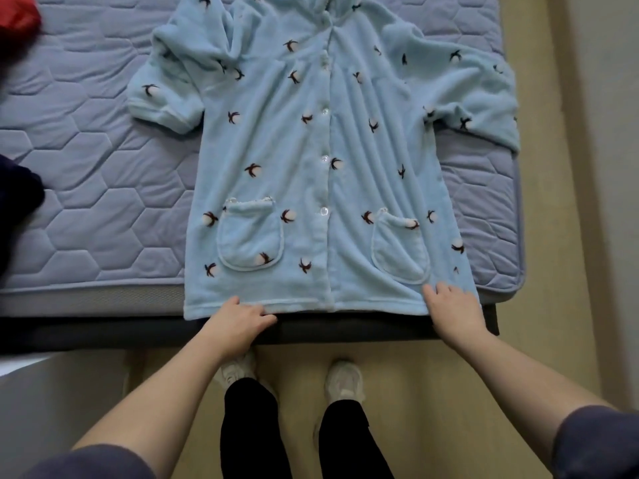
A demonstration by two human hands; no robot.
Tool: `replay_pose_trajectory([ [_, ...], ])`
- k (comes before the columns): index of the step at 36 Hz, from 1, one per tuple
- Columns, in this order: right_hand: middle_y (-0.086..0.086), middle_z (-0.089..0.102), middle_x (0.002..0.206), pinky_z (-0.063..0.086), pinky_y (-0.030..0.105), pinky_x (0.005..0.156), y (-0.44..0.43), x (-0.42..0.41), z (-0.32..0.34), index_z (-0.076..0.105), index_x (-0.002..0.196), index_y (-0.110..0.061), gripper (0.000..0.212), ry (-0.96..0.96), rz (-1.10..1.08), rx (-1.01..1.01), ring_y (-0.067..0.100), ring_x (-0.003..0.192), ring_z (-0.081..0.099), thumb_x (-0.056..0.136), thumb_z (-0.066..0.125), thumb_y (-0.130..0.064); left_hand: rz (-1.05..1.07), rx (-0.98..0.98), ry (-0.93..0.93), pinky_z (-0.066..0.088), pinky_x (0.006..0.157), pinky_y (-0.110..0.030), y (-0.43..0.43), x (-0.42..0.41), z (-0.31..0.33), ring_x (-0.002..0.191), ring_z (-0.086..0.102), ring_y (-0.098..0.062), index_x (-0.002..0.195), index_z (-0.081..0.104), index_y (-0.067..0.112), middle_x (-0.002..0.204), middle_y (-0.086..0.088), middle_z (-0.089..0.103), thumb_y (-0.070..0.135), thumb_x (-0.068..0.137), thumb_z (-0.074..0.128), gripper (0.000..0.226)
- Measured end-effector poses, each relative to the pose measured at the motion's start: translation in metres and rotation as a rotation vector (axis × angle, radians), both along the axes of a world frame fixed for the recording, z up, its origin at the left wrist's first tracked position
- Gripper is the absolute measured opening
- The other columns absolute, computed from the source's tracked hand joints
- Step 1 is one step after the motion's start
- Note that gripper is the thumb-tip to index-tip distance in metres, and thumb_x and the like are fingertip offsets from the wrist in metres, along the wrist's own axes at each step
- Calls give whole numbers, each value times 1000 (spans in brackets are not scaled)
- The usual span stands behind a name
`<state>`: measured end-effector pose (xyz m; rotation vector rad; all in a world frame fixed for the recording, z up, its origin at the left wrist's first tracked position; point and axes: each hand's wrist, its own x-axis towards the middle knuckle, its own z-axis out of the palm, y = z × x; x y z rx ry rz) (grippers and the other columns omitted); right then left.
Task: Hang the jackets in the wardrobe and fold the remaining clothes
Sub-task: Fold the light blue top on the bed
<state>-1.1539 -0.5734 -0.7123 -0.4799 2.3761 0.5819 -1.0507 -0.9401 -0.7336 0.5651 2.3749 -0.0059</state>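
Down at the bottom of the view we've got our dark grey sleeves (93, 461) and bare forearms reaching forward, with black trousers (254, 433) and pale sneakers (344, 380) standing on the beige floor (432, 375) right up against the bed.

Our left hand (238, 321) is at the bottom hem of the fleece robe (311, 188), left of the button line. The thumb sits on top of the fabric and the fingers curl at or under the hem edge, so it looks like a pinch on the hem, though we can't see the fingertips underneath. Our right hand (453, 311) is over by the right corner of the hem, just below the right pocket (401, 248). It lies palm down with the fingers slightly spread on the fleece, more pressing flat than grabbing.

Now the robe: light blue, fuzzy, dotted with little dark-and-white cotton-boll prints, laid face up and buttoned down the middle with clear buttons (324, 211). It's spread on the quilted lavender mattress (103, 188), hem hanging just over the near edge, collar pointing away from us. Both sleeves stick out sideways; the left one is bunched up, the right one drapes toward the mattress's right edge. The left pocket (250, 236) has a frilly top trim.

Off to the left, something red (17, 13) sits on the far corner of the mattress and a dark navy garment (19, 198) pokes in from the edge. Both are well apart from the robe.
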Motion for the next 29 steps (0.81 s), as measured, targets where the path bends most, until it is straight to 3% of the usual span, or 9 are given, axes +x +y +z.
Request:
replay_pose_trajectory([
  [3,1,53,115,40,33,82,-5,-1,8,43,116,-21,36,-50,2,44,22,107,53,83,58,-20,137,4,93,30,63,-30,-4,2,18,80,61,-18,99,54,20,88,4,59,10,73,63,29],
  [6,2,51,118,38,37,87,-22,0,9,40,121,-21,43,-34,-31,-68,24,110,50,82,58,-25,331,6,273,42,51,-33,-17,8,26,59,57,-28,74,58,11,69,-6,55,9,46,83,37],
  [9,2,47,120,39,38,84,-42,4,5,36,125,-22,50,-17,33,-167,25,109,49,81,59,-26,490,-231,201,41,65,-39,-31,11,26,87,55,-30,105,59,13,100,-9,56,26,59,80,52],
  [11,2,48,120,39,38,81,-51,5,-1,35,125,-20,54,-41,58,-136,24,109,50,79,63,-22,522,-356,181,38,71,-38,-38,14,22,97,50,-26,118,52,18,110,-5,51,24,72,70,50],
  [14,4,53,119,42,36,81,-56,1,-11,38,123,-17,51,-77,41,-72,25,109,55,80,65,-12,503,-379,154,41,72,-37,-41,12,19,97,53,-27,115,52,17,107,-5,52,11,80,60,36],
  [20,6,53,118,41,33,73,-40,-11,-10,44,117,-15,34,-125,93,-31,25,103,58,86,59,-13,402,-325,12,47,76,-29,-55,9,13,104,51,-17,110,44,21,110,4,50,12,90,51,23],
  [24,4,48,115,39,32,76,-22,-17,-5,41,111,-21,34,-357,4,-71,25,106,54,83,59,-18,341,-193,-135,50,76,-32,-68,10,15,102,54,-16,111,45,20,111,4,50,16,89,49,23],
  [26,2,51,109,37,32,75,-13,-22,-2,44,100,-23,22,-345,-174,-204,24,103,53,81,54,-19,547,-26,-26,49,70,-35,-75,13,13,93,53,-18,103,48,19,103,3,48,22,85,54,20],
  [29,6,52,107,40,36,78,-1,-26,2,50,100,-17,20,80,-519,-334,27,101,52,81,53,-14,1154,136,186,49,70,-40,-84,16,8,86,52,-21,106,49,15,104,-3,46,23,84,64,28],
])
